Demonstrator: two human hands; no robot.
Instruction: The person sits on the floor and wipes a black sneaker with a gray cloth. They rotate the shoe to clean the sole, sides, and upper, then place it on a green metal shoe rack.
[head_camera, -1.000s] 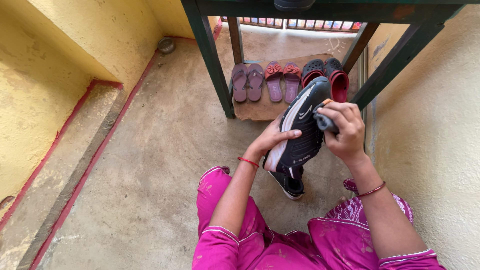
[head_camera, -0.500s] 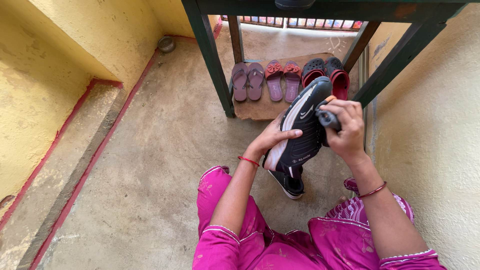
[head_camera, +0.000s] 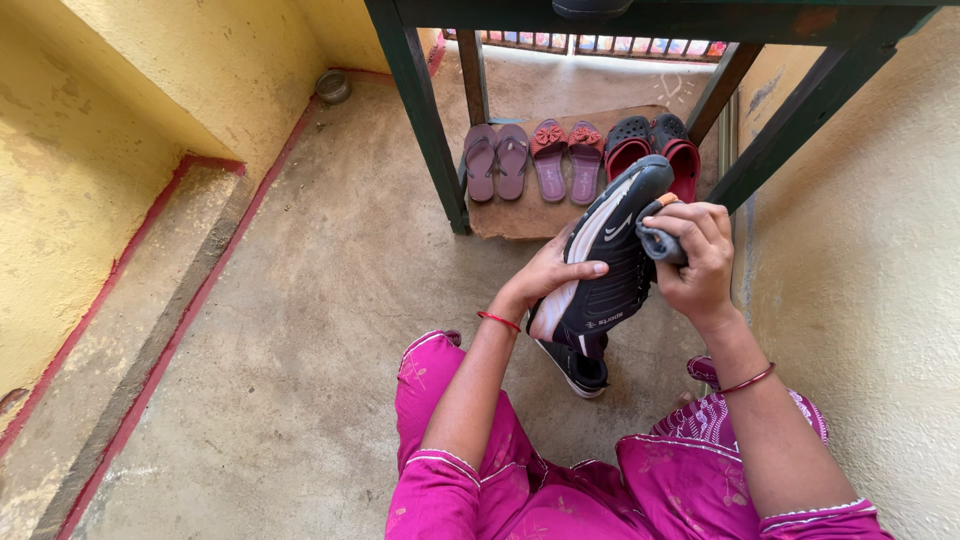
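We sit on a bare concrete floor (head_camera: 300, 330) between yellow walls (head_camera: 110, 120), facing a dark green frame (head_camera: 425, 130). Under it a brown mat (head_camera: 520, 215) carries three pairs of slippers (head_camera: 575, 155). Our left hand (head_camera: 545, 275) grips the black sports shoe (head_camera: 605, 265) raised above its mate (head_camera: 577, 368); our right hand (head_camera: 700, 255) closes on a grey cloth (head_camera: 660, 240) pressed against the shoe.
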